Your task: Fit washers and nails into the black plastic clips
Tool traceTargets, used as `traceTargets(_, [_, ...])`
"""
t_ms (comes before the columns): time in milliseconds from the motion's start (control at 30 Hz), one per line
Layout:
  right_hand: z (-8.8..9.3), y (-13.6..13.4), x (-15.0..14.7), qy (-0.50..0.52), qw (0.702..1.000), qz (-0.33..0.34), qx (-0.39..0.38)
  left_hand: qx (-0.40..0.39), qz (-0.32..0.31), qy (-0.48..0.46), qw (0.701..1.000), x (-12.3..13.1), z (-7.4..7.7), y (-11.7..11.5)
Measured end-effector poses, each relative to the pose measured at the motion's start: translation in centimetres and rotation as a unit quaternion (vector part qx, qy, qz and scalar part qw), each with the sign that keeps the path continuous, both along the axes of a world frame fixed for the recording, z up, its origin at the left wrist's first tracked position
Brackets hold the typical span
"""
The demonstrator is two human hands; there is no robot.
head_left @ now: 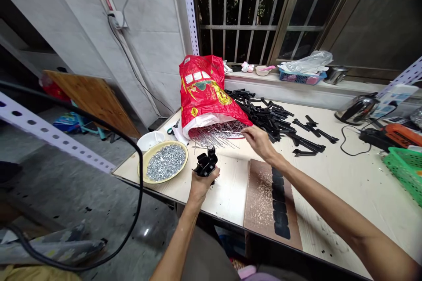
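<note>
My left hand (200,186) is closed around several black plastic parts (206,162), held upright over the table's front edge. My right hand (259,141) reaches to the mouth of a red plastic bag (204,92), thumb and fingers pinched on the end of a thin metal rod (233,131). Many more thin metal rods (214,137) spill from the bag onto the table. Left of my left hand, a cream-coloured bowl (186,158) holds many small shiny metal pieces (166,162). Behind my right hand lies a heap of long black plastic parts (263,116).
A brown board (259,202) with a row of black pads (279,204) lies at the table's front. Scissors (173,127) and a white bowl (150,140) are at the left. To the right are a kettle (358,107), an orange power tool (400,134) and a green basket (404,169).
</note>
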State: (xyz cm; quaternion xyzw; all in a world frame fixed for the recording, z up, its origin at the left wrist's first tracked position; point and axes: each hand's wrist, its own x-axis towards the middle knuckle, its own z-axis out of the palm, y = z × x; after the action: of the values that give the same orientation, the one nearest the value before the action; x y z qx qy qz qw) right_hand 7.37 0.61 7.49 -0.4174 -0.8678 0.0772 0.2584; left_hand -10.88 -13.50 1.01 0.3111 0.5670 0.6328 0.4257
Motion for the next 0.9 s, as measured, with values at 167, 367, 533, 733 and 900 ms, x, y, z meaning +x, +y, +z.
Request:
traceTargets(167, [4.7,-2.5,1.3,0.075,0.972,0.204,0.090,-0.004,-0.017,-0.010,1.000,0.3,0.2,0.7])
traceTargets(367, [6.5,-3.6,0.0,-0.044,0.954,0.280,0.094,-0.040,-0.033,0.069,0.996,0.6,0.6,1.0])
traceTargets(533, [7.0,-1.3,-1.1,-0.035,0.950,0.310,0.021,-0.036,-0.040,0.078,0.996,0.5,0.9,0.7])
traceTargets(733, [-1.0,2.5,-2.6,-0.172,0.980,-0.025,-0.093,0.009,-0.017,0.033,0.999,1.0,1.7,-0.2])
traceTargets(900, [-6.7,1.6,-3.0,-0.168,0.980,-0.076,-0.079,-0.011,0.042,0.100,0.994,0.9,1.6,0.0])
